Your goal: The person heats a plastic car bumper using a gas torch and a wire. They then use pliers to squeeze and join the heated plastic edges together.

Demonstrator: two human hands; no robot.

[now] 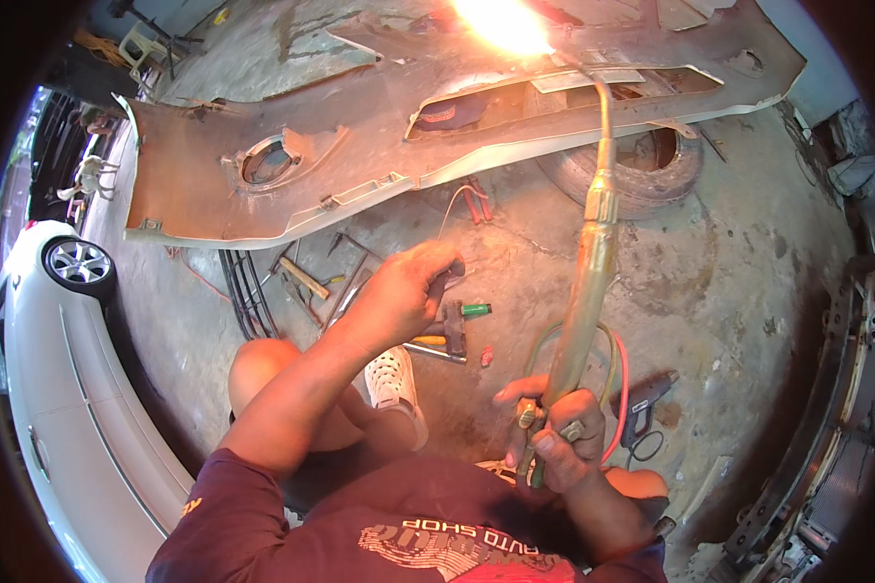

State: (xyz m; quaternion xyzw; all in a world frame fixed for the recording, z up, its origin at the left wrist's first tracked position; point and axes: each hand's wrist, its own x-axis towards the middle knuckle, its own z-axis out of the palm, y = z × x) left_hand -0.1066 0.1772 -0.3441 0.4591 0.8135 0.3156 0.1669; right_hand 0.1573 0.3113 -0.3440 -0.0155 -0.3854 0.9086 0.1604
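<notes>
A brass gas torch is gripped near its valves by my right hand. Its bent tip reaches forward over a long, brown-grey car bumper cover, and a bright flame burns beyond the tip at the upper edge of the view. My left hand hangs above the floor on the near side of the bumper, its fingers curled together. A thin, pale curved strand shows just past those fingers; whether they hold it I cannot tell. Glare hides the surface around the flame.
A worn tyre lies under the bumper's right part. Red-handled pliers, a hammer and other tools lie on the concrete. Hoses run beside a heat gun. A white car stands at left, metal parts at right.
</notes>
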